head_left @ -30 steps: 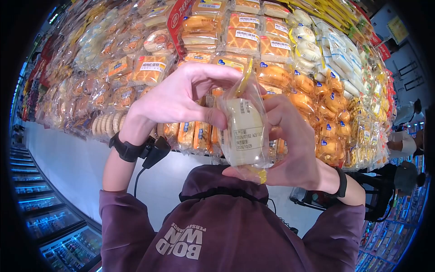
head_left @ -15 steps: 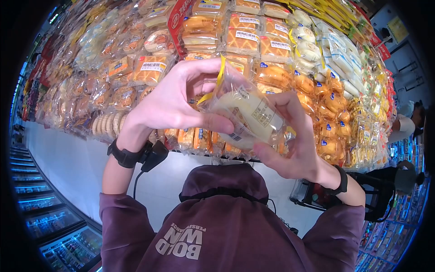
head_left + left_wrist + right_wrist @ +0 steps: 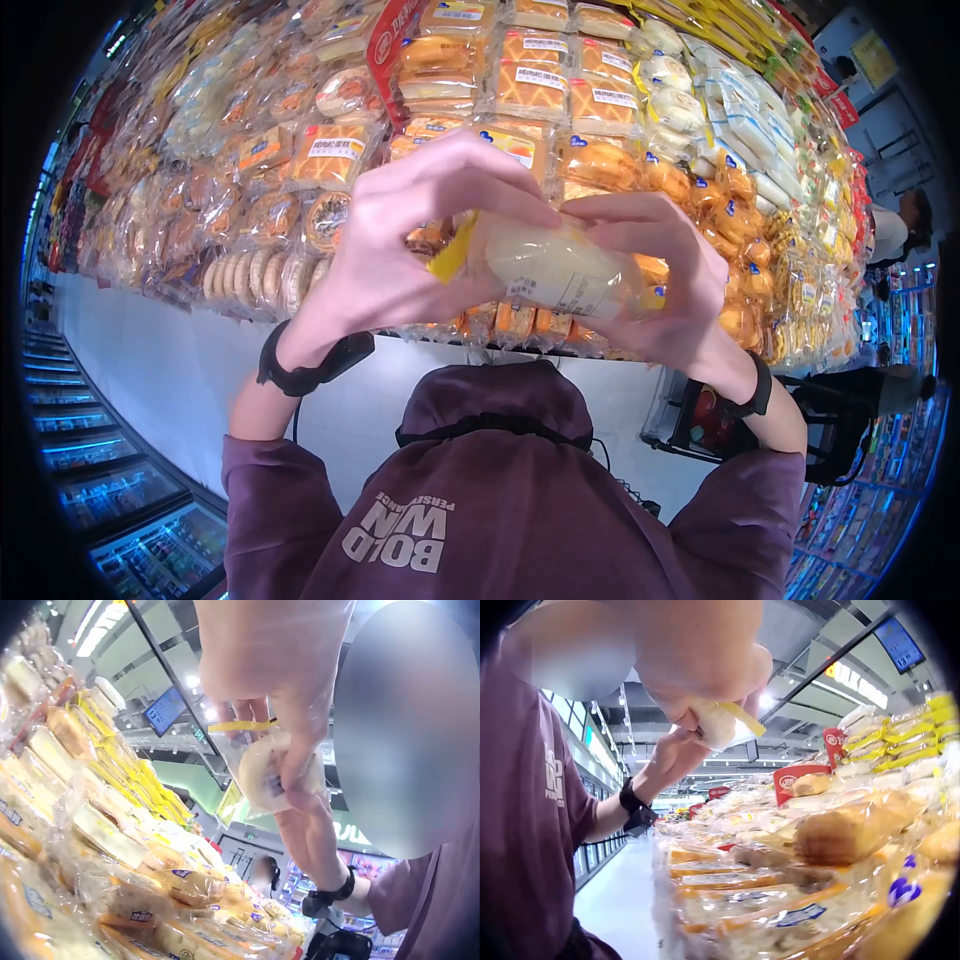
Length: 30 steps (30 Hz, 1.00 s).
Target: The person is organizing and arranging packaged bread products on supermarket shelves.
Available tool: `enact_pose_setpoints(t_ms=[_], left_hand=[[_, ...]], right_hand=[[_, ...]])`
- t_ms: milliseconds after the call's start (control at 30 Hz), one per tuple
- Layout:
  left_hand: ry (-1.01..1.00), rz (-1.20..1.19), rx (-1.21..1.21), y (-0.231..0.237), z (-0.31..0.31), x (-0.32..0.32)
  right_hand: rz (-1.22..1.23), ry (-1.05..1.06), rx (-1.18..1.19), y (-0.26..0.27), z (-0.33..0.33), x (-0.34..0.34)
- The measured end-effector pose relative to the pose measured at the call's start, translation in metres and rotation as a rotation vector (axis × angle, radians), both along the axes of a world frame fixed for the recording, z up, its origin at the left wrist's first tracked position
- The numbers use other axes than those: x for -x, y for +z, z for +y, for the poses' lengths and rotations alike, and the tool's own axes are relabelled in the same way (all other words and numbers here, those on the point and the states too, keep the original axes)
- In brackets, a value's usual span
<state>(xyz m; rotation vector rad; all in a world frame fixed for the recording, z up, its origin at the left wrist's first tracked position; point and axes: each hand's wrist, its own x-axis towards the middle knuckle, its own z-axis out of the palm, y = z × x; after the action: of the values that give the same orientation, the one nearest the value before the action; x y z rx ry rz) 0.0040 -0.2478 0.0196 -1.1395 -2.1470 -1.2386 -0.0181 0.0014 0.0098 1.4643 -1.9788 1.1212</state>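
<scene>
Both hands hold a clear plastic packet with a pale, rounded bun (image 3: pixel 555 265) inside, lying nearly sideways above the display in the head view. The left hand (image 3: pixel 420 235) grips its yellow-edged end, fingers curved over the top and thumb below. At the other end the right hand (image 3: pixel 665 275) curls its fingers and thumb round the packet. In the left wrist view the bun (image 3: pixel 262 772) shows end-on, under a yellow strip of wrapper. The right wrist view shows the packet (image 3: pixel 718 726) between both hands, partly covered by fingers.
Rows of wrapped bakery goods (image 3: pixel 535 85) fill the display below and beyond the hands, with a red sign strip (image 3: pixel 385 50) among them. A black-framed cart (image 3: pixel 690 425) stands at the right. Refrigerated cases (image 3: pixel 130 500) line the left, and another person (image 3: pixel 905 220) is at the far right.
The packet has turned from upright through a slant to nearly sideways, its printed date panel now facing lower. Both hands have shifted their hold, the right fingers now curving over the packet's top.
</scene>
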Motion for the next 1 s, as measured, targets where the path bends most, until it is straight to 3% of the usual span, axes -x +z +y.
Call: enact_pose_setpoints(t_ms=[100,300,433,567,733,867,1000], left_hand=[[0.104,0.343,0.054,-0.003,0.009,-0.007],[0.143,0.564,0.182,-0.023,0.014,-0.005],[0.18,0.415,0.16,-0.027,0.026,-0.013],[0.124,0.567,0.277,-0.027,0.03,-0.007],[0.101,0.546,0.301,-0.025,0.039,0.002],[0.097,0.471,0.287,-0.027,0.052,0.01],[0.075,0.31,0.47,-0.013,0.064,0.022]], right_hand=[[0.232,0.019,-0.002,-0.002,0.007,0.009],[0.018,0.03,-0.232,0.014,0.018,-0.003],[-0.073,0.002,-0.32,0.014,0.024,0.0],[-0.168,0.045,-0.32,0.014,0.028,0.007],[-0.214,0.065,-0.329,0.013,0.036,0.02],[-0.265,0.054,-0.372,0.013,0.048,0.031],[-0.386,-0.001,-0.521,0.028,0.069,0.055]])
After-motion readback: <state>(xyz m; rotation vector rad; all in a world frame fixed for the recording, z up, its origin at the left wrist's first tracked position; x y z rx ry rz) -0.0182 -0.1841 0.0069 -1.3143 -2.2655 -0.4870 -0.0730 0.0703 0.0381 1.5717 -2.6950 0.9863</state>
